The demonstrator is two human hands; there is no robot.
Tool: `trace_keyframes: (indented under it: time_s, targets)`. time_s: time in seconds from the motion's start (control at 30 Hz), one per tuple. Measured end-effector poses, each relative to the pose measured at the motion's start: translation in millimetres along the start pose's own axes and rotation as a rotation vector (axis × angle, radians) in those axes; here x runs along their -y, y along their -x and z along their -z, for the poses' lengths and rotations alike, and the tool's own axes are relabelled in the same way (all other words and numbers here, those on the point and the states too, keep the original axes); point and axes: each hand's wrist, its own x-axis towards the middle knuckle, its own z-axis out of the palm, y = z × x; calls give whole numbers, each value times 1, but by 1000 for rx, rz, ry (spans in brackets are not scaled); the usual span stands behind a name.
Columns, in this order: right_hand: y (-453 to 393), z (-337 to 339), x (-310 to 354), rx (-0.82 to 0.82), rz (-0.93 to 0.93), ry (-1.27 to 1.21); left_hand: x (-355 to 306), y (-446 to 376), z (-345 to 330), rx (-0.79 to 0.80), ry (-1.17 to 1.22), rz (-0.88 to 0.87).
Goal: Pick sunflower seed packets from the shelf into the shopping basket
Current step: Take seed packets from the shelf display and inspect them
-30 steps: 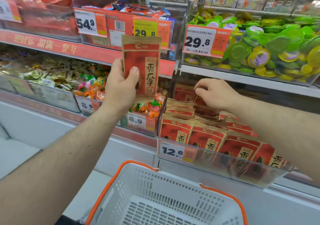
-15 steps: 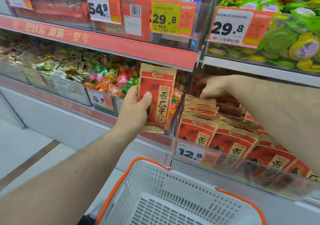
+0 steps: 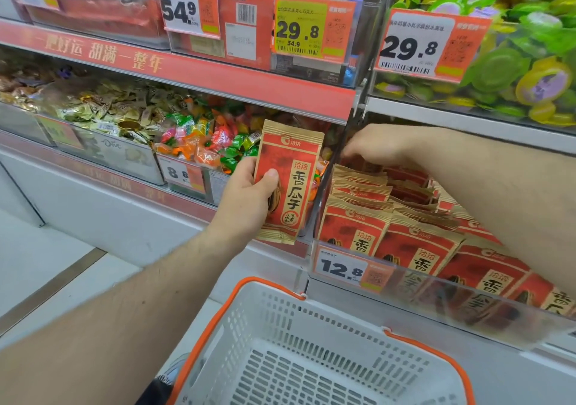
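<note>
My left hand (image 3: 246, 199) grips a red and tan sunflower seed packet (image 3: 290, 183) upright, in front of the shelf and above the white shopping basket (image 3: 311, 320) with its orange rim. More seed packets (image 3: 405, 239) stand in rows in a clear-fronted shelf bin on the right. My right hand (image 3: 377, 144) reaches into the back of that bin, its fingers curled down onto the rear packets; whether it holds one is hidden.
A 12.8 price tag (image 3: 346, 269) sits on the bin's clear front. Bins of wrapped candies (image 3: 199, 138) fill the shelf to the left. Above are red boxes and green jelly cups (image 3: 530, 61). White floor lies at the lower left.
My left hand has lowered the packet from in front of the upper shelf down towards the basket. My right hand has pushed deeper into the back of the seed bin.
</note>
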Motion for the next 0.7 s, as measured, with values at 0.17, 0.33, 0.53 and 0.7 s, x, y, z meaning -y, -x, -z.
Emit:
trace_keyframes:
  time_s: [0.17, 0.33, 0.53, 0.7]
  targets:
    - [51, -2, 41, -310, 60, -259, -6, 8, 5, 8, 76, 44]
    - [71, -36, 72, -326, 122, -643, -10, 18, 14, 64, 158, 52]
    - [83, -64, 83, -272, 152, -819, -11, 25, 31, 21, 159, 1]
    - [97, -81, 80, -255, 152, -881, -12, 31, 42, 101, 189, 26]
